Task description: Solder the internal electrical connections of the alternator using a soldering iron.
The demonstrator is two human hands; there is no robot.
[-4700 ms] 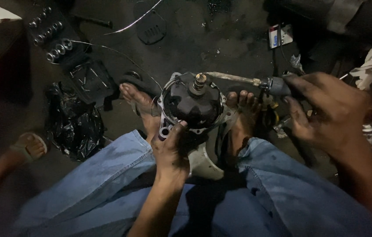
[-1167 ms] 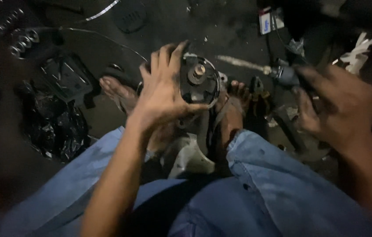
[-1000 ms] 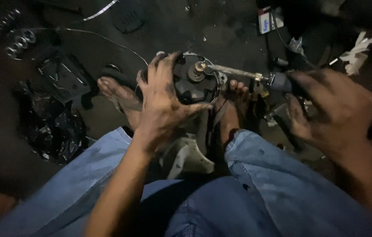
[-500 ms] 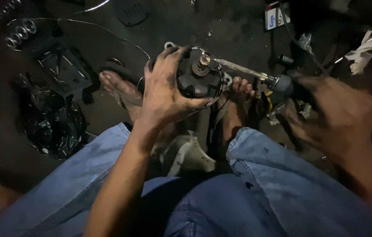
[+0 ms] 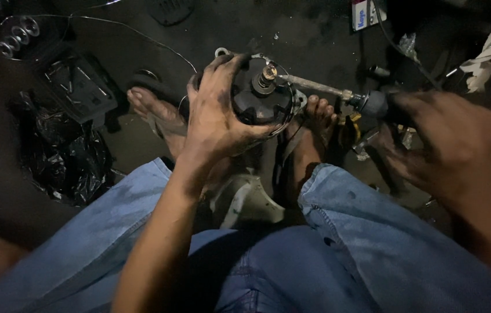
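Note:
I sit on the ground with a round black motor-like part (image 5: pixel 264 104) held between my bare feet. My left hand (image 5: pixel 216 113), smeared with grease, grips the left side and top of that part. A metal shaft end (image 5: pixel 267 73) sticks out of its top. My right hand (image 5: pixel 451 145) holds a power tool (image 5: pixel 373 104) whose long metal extension bar (image 5: pixel 312 86) reaches left to the shaft end. The right hand is blurred.
A black plastic bag (image 5: pixel 62 153) lies at the left. Behind it sits a dark tool tray (image 5: pixel 77 87) and a row of sockets (image 5: pixel 16 37). A thin cable (image 5: pixel 141 35) crosses the dark floor. Crumpled white paper (image 5: pixel 486 58) lies at the far right. A pale plastic piece (image 5: pixel 245 200) sits between my legs.
My left hand moved from below the part to over its top, then settled on its left side. The tool's extension bar came in from the right onto the shaft end.

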